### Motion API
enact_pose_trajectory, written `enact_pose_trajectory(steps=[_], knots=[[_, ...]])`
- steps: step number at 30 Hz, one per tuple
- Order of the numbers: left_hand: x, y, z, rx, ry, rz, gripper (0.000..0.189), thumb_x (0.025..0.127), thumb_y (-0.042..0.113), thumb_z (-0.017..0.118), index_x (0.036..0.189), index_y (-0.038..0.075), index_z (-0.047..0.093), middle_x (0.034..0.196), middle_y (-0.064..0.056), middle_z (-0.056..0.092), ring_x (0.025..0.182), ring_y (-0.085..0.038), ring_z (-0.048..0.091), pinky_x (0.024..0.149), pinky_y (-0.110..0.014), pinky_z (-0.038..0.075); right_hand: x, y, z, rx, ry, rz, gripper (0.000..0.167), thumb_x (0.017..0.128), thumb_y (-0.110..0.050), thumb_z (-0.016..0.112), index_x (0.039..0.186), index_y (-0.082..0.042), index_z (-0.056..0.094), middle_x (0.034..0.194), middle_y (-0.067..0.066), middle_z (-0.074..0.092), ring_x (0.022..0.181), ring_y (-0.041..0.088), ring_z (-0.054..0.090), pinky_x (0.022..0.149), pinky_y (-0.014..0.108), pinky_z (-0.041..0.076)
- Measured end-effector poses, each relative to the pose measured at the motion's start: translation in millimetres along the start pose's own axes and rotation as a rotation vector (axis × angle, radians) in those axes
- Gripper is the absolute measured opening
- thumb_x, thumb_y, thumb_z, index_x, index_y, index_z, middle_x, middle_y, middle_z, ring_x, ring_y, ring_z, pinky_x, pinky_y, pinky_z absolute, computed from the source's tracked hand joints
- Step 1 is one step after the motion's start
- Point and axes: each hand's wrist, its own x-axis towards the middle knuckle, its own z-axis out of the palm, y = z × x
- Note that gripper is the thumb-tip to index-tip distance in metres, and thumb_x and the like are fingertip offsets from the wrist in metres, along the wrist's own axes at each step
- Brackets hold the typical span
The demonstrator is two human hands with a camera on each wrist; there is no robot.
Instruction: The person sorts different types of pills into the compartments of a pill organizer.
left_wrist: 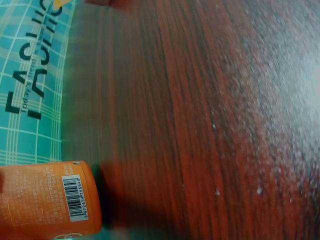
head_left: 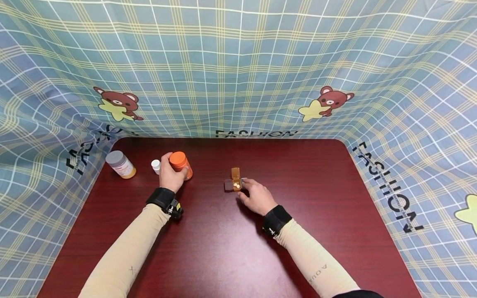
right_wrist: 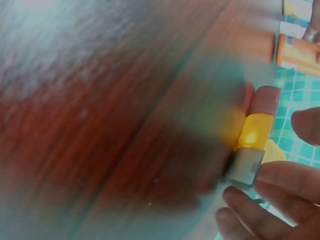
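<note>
In the head view, my left hand (head_left: 172,178) grips an orange pill bottle (head_left: 179,159) with an orange lid, standing upright at the table's left side. The left wrist view shows the lower part of this bottle (left_wrist: 37,202) with its barcode. Right of it lies a small pill organizer (head_left: 237,182) with coloured compartments. Its amber middle lid stands open, with pale tablets (head_left: 237,186) inside. My right hand (head_left: 259,197) is at the organizer's right end, fingers touching the grey compartment (right_wrist: 244,166) and thumb held apart.
A small white bottle (head_left: 155,166) stands just left of my left hand. Farther left is a white jar (head_left: 122,166) with a grey lid. The dark red table (head_left: 223,248) is bordered by a plaid curtain (head_left: 238,82) at the back and both sides.
</note>
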Motion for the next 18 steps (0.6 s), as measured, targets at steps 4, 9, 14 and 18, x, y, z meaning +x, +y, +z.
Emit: enact_pose_trajectory(steps=[4,9,14,18], knots=[[2.7,-2.8,1.3,0.013,0.015,0.006,0.070,0.074,-0.001,0.077,0.132,-0.003,0.038,0.124,-0.023,0.048,0.117,-0.035,0.047,0.104,-0.045,0.035,0.9,-0.4,0.7,0.001,0.004,0.010,0.038,0.088,-0.030,0.065,0.116,-0.004,0.068,0.129,0.013,0.058,0.113,0.028,0.059,0.088,0.046,0.050],[4.0,-4.6,-0.4,0.041,0.021,0.020,0.070,0.074,0.000,0.077,0.132,-0.003,0.038,0.125,-0.024,0.048,0.118,-0.037,0.046,0.104,-0.046,0.034,2.0,-0.9,0.5,0.017,0.013,0.017,0.034,0.088,-0.029,0.064,0.112,-0.005,0.070,0.128,0.011,0.059,0.112,0.028,0.059,0.087,0.047,0.050],[4.4,-5.5,-2.1,0.055,0.018,0.004,0.072,0.074,0.000,0.077,0.134,-0.002,0.037,0.126,-0.024,0.046,0.118,-0.037,0.045,0.105,-0.047,0.033,3.1,0.1,1.6,0.060,0.010,0.014,0.031,0.088,-0.030,0.064,0.108,-0.008,0.071,0.128,0.012,0.058,0.112,0.029,0.059,0.085,0.048,0.050],[3.6,-4.6,-0.8,0.064,0.048,0.014,0.077,0.073,0.006,0.079,0.136,-0.001,0.035,0.130,-0.023,0.041,0.122,-0.036,0.040,0.105,-0.046,0.032,2.6,1.4,3.0,0.085,0.005,0.022,0.030,0.088,-0.031,0.064,0.108,-0.008,0.071,0.129,0.011,0.057,0.112,0.028,0.059,0.086,0.047,0.050]])
